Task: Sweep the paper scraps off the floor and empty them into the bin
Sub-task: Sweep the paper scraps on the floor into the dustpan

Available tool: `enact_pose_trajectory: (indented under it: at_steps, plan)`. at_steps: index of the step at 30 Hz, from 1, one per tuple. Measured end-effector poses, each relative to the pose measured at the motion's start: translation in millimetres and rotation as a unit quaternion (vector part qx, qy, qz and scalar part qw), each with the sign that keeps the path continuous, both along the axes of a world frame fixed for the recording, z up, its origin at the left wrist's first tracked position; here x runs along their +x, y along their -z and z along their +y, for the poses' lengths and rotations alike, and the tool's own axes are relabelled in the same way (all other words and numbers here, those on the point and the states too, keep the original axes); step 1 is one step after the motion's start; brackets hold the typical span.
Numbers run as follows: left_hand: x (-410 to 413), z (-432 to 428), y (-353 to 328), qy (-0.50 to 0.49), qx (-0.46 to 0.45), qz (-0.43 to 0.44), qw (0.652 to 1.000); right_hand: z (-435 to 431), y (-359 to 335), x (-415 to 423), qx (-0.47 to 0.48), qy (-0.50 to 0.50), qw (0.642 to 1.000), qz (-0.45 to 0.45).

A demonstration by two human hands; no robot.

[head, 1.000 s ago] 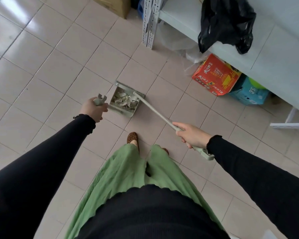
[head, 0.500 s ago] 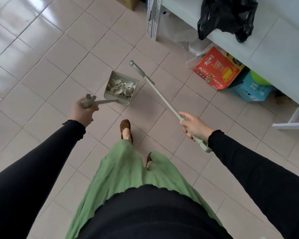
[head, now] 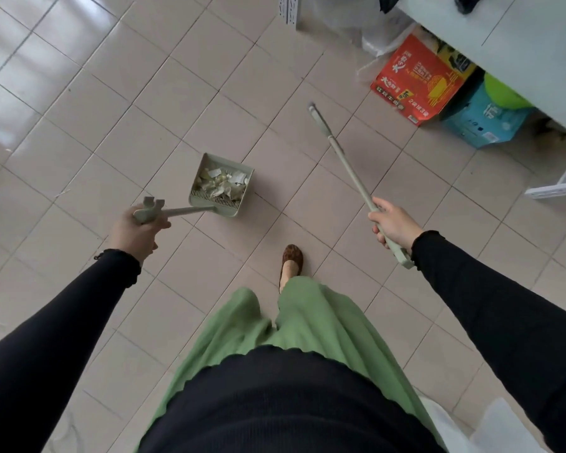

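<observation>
My left hand grips the top of a long grey-green handle whose dustpan hangs just above the tiled floor. Several crumpled paper scraps lie inside the pan. My right hand holds a grey-green broom stick near its upper end. The stick slants up and away toward the shelf, and its far end is off the floor. No brush head shows on it. No bin is in view.
A white shelf unit runs along the upper right, with a red carton and a blue box under it. A white bracket lies at the right edge. My foot and green skirt fill the lower middle.
The broom stick has swung out of the dustpan to the right, and its far end has risen. The dustpan has moved toward the middle of the view. My foot has stepped forward.
</observation>
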State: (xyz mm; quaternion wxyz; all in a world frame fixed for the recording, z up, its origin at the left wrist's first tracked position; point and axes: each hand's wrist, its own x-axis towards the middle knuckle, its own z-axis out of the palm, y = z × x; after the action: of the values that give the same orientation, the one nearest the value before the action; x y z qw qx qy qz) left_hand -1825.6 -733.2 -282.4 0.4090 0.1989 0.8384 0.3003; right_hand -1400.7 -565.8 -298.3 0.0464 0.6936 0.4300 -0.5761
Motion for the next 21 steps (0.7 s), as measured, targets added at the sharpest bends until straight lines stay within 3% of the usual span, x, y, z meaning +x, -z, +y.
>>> enact_pose_trajectory:
  at_steps: [11, 21]
  plan:
    - [-13, -154, 11, 0.088, -0.044, -0.029, 0.995, -137, 39, -40, -0.006, -0.010, 0.999, -0.053]
    - [6, -206, 25, 0.164, -0.084, -0.043, 0.982, -282, 18, -78, -0.075, -0.084, 0.992, -0.053]
